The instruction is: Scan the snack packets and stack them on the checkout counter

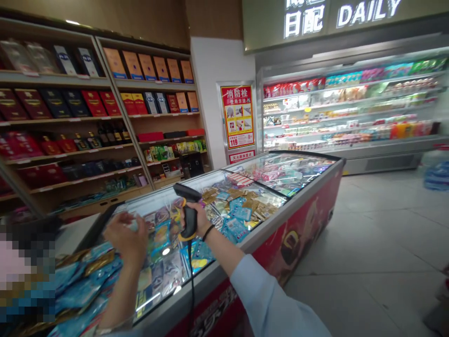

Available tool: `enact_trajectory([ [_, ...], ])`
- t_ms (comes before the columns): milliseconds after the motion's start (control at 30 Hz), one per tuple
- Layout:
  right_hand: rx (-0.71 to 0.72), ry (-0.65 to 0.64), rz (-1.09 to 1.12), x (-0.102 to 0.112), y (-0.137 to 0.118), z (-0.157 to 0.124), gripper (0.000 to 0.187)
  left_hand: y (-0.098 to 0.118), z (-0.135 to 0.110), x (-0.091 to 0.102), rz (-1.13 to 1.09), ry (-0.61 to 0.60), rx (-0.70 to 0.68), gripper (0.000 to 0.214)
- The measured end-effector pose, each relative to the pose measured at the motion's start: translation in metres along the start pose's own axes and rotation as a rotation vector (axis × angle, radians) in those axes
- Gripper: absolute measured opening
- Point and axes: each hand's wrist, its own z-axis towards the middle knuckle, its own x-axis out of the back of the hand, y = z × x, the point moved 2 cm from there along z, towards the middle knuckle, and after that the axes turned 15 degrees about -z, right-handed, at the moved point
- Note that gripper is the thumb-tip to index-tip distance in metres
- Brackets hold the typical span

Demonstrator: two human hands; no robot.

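I see right hand (pixel 200 220) clenched on barcode scanner (pixel 189 213) above chest freezer (pixel 298 197) glass lid. Left hand (pixel 128 236) beside blue packets (pixel 84 285), grip unclear. Gift-box shelves (pixel 105 117) behind, chilled cabinet (pixel 351 107) across tiled floor (pixel 379 234).

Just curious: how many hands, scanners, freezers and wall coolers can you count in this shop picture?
Hands: 2, left hand and right hand
Barcode scanner: 1
Chest freezer: 1
Wall cooler: 1
Total: 5
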Motion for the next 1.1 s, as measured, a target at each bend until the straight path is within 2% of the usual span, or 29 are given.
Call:
enact_trajectory([
  [133,0.066,0.182,-0.019,0.062,-0.038,-0.022,0.025,0.034,-0.027,-0.064,-0.158,-0.126,0.060,0.034],
  [300,0.127,0.379,-0.067,0.133,-0.064,-0.050,0.026,0.071,-0.071,-0.145,-0.347,-0.519,0.305,0.022],
  [367,0.160,0.439,-0.065,0.157,-0.067,-0.058,0.026,0.077,-0.089,-0.175,-0.567,-0.635,0.543,0.017],
  [433,0.158,0.477,-0.064,0.177,-0.066,-0.064,0.026,0.079,-0.106,-0.200,-0.810,-0.636,0.891,0.012],
  [500,0.148,0.512,-0.061,0.191,-0.063,-0.067,0.026,0.079,-0.119,-0.221,-0.929,-0.607,1.115,0.008],
  [533,0.146,0.521,-0.059,0.195,-0.061,-0.068,0.026,0.078,-0.125,-0.229,-0.956,-0.597,1.182,0.006],
  [600,0.142,0.511,-0.057,0.200,-0.058,-0.068,0.025,0.075,-0.133,-0.242,-1.005,-0.586,1.286,0.003],
  [700,0.107,0.451,-0.071,0.197,-0.055,-0.069,0.024,0.071,-0.140,-0.252,-1.095,-0.561,1.439,0.006],
  [933,0.098,0.452,-0.092,0.194,-0.055,-0.070,0.025,0.068,-0.144,-0.256,-1.285,-0.587,1.648,0.023],
  [1100,0.083,0.461,-0.090,0.197,-0.054,-0.069,0.025,0.073,-0.144,-0.255,-1.371,-0.527,1.791,0.032],
])
